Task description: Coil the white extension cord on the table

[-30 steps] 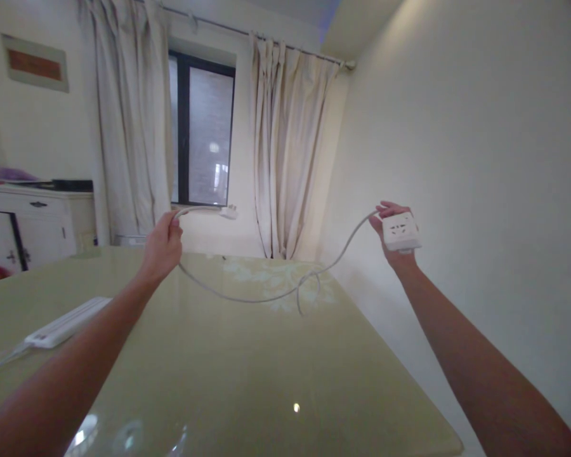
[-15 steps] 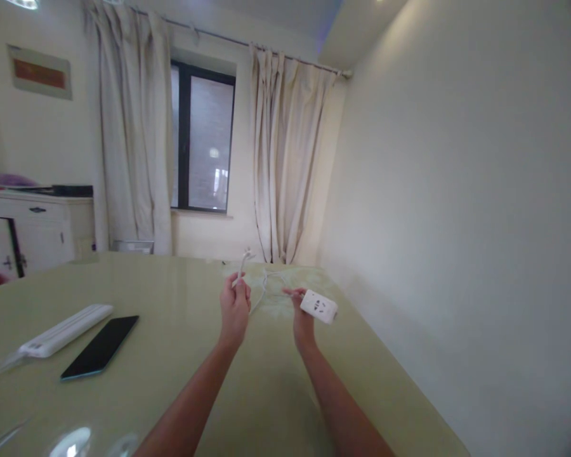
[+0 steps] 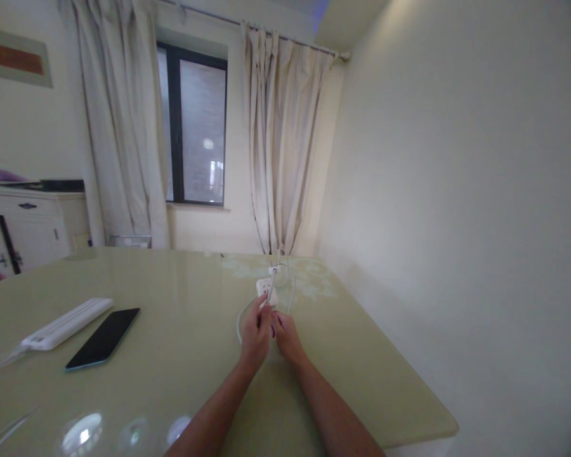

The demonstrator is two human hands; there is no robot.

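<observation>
My left hand and my right hand are close together low over the glossy green table. Both are closed around a white cable that loops out to the left of the left hand. A small white socket block stands just beyond my fingertips, with the cable's white plug right behind it. I cannot tell which hand carries the block.
A long white power strip and a black phone lie on the table's left side. A white cabinet stands at far left. Curtains and a dark window fill the back wall; a plain wall runs along the right.
My hands, wide apart with the cable stretched between them a second ago, have come together low over the table. The cable is now bunched into loops by the socket block.
</observation>
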